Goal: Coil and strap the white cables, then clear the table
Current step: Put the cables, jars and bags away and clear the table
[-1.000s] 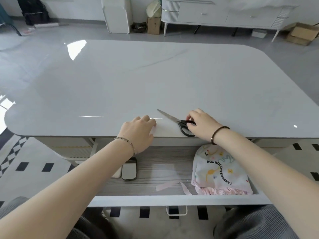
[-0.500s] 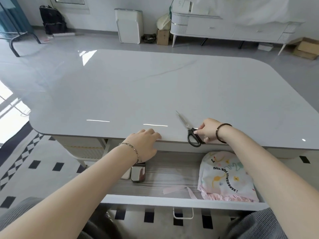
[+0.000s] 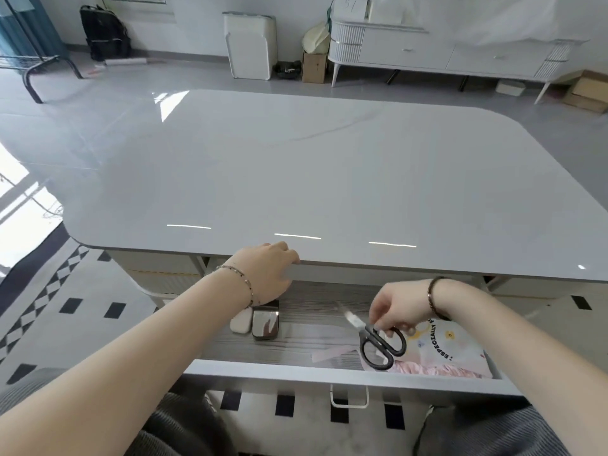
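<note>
pinching black-handled scissors (image 3: 378,343) with right grip (image 3: 399,309), fingertips clamped on the handles just behind the pivot. blades together, tips pointing up and left, loops hanging toward the near side. held in the air above the open drawer (image 3: 329,373), over the left edge of a printed fabric pouch (image 3: 450,347) lying at the drawer's right end; cannot tell whether touching the pouch. dark bead bracelet (image 3: 432,299) on right wrist.

resting left grip (image 3: 263,274) on the near edge of the worktop (image 3: 296,176), fingers loose and slightly bent, clamped on nothing. thin chain bracelet (image 3: 237,278) on that wrist.

inside drawer, below left wrist: small mirrored case (image 3: 265,325) with a pale oval pad (image 3: 240,322) touching its left side. pale pink strip (image 3: 332,352) flat on the drawer floor between case and pouch; pink ruffled cloth (image 3: 434,370) at the pouch's near edge. white wire handle (image 3: 349,398) on drawer front.

beyond worktop, on grey floor: white cabinet (image 3: 250,46), sideboard (image 3: 444,51), cardboard boxes (image 3: 589,90), black backpack (image 3: 103,31).
</note>
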`<act>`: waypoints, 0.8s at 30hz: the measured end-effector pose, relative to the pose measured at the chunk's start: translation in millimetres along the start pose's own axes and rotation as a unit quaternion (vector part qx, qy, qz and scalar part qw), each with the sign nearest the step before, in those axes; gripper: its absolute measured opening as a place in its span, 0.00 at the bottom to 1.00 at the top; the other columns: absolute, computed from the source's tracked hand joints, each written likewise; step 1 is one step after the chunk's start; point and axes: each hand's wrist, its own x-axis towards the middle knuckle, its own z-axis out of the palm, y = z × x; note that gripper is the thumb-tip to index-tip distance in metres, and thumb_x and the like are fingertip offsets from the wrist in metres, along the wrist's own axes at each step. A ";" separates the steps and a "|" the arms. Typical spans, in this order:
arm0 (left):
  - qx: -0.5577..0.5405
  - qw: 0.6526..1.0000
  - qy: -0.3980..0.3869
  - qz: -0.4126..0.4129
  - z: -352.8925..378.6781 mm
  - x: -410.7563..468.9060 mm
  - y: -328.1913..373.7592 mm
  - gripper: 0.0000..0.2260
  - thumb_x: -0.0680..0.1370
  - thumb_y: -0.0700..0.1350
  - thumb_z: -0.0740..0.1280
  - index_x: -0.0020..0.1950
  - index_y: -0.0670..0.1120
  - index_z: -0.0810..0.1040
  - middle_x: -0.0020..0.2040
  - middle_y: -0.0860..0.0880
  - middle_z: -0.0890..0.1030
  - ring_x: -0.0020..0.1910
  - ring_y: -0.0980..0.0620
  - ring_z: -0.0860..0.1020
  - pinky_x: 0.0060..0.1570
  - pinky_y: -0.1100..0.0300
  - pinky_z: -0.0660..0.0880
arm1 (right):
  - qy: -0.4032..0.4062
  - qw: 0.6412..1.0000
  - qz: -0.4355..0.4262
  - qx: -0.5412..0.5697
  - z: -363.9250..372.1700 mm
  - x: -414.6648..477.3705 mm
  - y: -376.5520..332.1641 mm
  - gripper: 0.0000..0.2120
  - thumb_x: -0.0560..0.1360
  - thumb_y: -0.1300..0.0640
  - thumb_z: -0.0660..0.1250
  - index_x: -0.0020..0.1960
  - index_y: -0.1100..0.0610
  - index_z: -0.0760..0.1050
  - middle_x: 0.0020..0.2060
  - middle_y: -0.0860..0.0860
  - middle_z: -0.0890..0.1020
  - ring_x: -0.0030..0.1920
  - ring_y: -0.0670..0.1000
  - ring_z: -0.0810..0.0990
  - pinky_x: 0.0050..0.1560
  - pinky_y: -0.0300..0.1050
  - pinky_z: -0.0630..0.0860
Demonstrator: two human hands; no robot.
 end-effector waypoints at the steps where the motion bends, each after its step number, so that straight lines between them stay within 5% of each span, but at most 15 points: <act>1: -0.012 1.000 0.004 0.011 0.5 -3.6 5.9 0.18 0.82 0.49 0.59 0.73 0.54 0.68 0.67 0.53 0.70 0.57 0.50 0.74 0.53 0.56 0.71 | -0.009 1.000 0.017 -0.014 5.2 6.7 3.5 0.05 0.81 0.62 0.64 0.51 0.57 0.79 0.32 0.49 0.79 0.25 0.43 0.70 0.29 0.35 0.73; 4: -0.025 0.998 -0.033 0.038 6.1 -13.8 21.7 0.19 0.82 0.57 0.61 0.72 0.56 0.69 0.67 0.54 0.70 0.56 0.52 0.75 0.56 0.56 0.72 | -0.009 0.998 0.062 -0.009 14.4 34.1 12.9 0.07 0.81 0.65 0.61 0.50 0.58 0.77 0.34 0.52 0.79 0.28 0.46 0.70 0.31 0.37 0.74; 9: -0.038 0.977 -0.204 0.057 26.4 -30.9 32.6 0.33 0.72 0.71 0.66 0.72 0.57 0.69 0.67 0.55 0.73 0.63 0.52 0.74 0.65 0.51 0.71 | 0.030 0.997 0.072 0.004 27.3 85.7 13.8 0.08 0.81 0.68 0.56 0.53 0.59 0.71 0.36 0.56 0.75 0.29 0.49 0.71 0.33 0.41 0.73; 15: 0.038 0.965 -0.240 0.100 41.4 -25.8 32.4 0.34 0.71 0.63 0.73 0.74 0.57 0.66 0.70 0.53 0.70 0.67 0.49 0.71 0.65 0.49 0.72 | 0.028 0.992 0.074 0.097 59.4 107.6 11.7 0.11 0.80 0.71 0.60 0.59 0.62 0.74 0.35 0.55 0.77 0.24 0.44 0.78 0.32 0.39 0.79; 18: 0.058 0.964 -0.240 0.099 44.1 -17.5 32.3 0.36 0.69 0.62 0.75 0.73 0.58 0.66 0.69 0.54 0.71 0.66 0.49 0.73 0.64 0.48 0.73 | 0.039 0.993 0.061 0.088 62.5 100.9 6.5 0.10 0.81 0.67 0.60 0.60 0.60 0.74 0.36 0.53 0.79 0.29 0.45 0.81 0.35 0.39 0.80; 24: 0.070 0.960 -0.245 0.117 44.6 -10.9 40.6 0.34 0.68 0.58 0.77 0.71 0.59 0.68 0.68 0.54 0.71 0.65 0.48 0.73 0.63 0.47 0.74 | 0.061 0.997 -0.011 0.047 50.3 48.2 0.5 0.09 0.81 0.57 0.62 0.59 0.53 0.77 0.52 0.49 0.81 0.42 0.45 0.83 0.45 0.39 0.79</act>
